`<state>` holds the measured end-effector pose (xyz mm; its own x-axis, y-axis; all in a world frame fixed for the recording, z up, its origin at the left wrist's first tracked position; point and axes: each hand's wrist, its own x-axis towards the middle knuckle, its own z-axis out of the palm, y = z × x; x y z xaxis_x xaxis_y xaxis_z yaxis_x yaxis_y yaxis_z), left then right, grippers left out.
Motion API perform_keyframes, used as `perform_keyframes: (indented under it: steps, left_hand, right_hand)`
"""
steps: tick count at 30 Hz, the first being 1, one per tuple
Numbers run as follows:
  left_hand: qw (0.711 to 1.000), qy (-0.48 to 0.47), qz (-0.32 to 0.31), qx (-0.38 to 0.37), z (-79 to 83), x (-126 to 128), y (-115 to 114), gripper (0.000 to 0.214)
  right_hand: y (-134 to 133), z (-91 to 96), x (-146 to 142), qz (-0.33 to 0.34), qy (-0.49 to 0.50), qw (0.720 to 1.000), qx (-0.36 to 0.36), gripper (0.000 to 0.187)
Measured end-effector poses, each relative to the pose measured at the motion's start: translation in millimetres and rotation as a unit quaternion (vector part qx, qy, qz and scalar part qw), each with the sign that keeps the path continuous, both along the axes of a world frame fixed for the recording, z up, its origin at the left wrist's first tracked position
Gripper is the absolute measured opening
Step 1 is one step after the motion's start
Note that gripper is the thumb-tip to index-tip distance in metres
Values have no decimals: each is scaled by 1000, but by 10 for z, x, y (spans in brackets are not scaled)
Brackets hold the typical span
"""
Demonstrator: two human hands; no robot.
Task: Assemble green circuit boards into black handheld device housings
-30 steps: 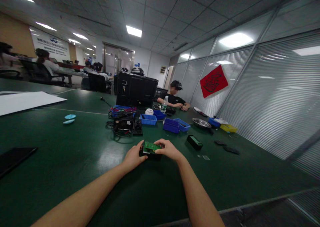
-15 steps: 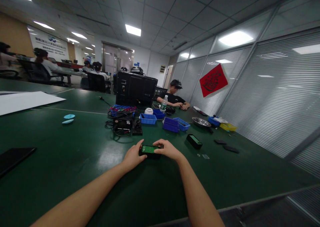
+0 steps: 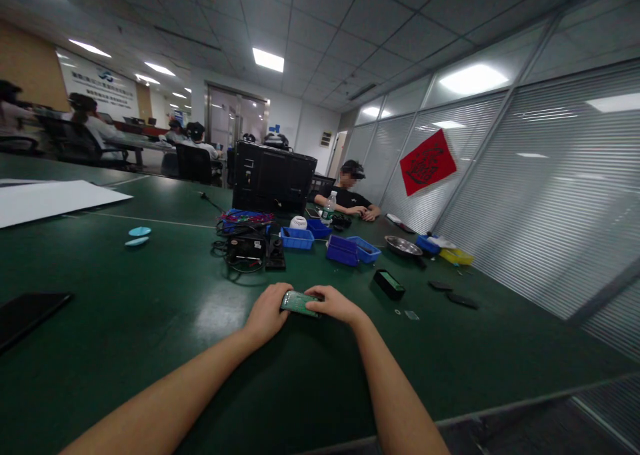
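Note:
A green circuit board lies between my two hands over the table's near middle, its face turned up and slightly tilted. My left hand grips its left end, thumb at the near edge and fingers behind. Around the right end closes my right hand, with the thumb over the board's face. A dark edge shows under the board's right end; whether it is a case I cannot tell. To the right stands a black case with a green board in it, touched by neither hand.
Behind my hands are a black power unit with cables, blue bins and a monitor. Further right are a metal bowl, flat black pieces and a small clear piece. A person sits across the table.
The board, earlier framed by a black case between my hands, now shows tilted and higher, with little of the black visible. My fingers have shifted slightly along its ends.

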<state>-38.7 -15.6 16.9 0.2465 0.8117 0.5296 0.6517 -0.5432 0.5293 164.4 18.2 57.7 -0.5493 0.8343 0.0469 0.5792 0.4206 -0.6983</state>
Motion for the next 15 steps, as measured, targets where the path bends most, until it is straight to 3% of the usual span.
perform_keyframes:
  steps: [6,15]
  left_hand:
    - [1000,-8,18,9,-36,-1,27,40]
    - [994,-32,12,-108,-40,-23,48,44]
  right_hand:
    - [4,-69,-90,-13,15,999,25,37]
    - [22,-107,-37,-43,7,998,49,44]
